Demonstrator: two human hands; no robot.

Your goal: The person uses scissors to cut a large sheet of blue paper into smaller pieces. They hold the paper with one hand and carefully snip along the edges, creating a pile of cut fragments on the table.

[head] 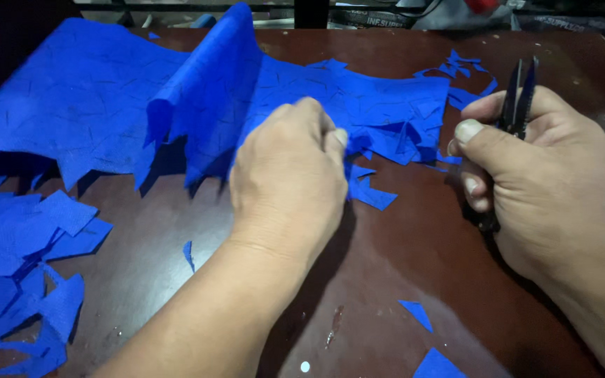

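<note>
Your left hand (290, 175) pinches the soft, floppy blue fabric sheet (92, 105) at its edge. Your right hand (547, 182) fingers grip closed black scissors (519, 98).

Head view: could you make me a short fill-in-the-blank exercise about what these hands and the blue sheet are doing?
1. The left hand presses on a large crumpled ____ fabric sheet.
2. The right hand holds small black ____ with blades pointing up.
3. Cut blue scraps lie on the dark ____ wooden table.

Missing words: blue; scissors; brown
</note>
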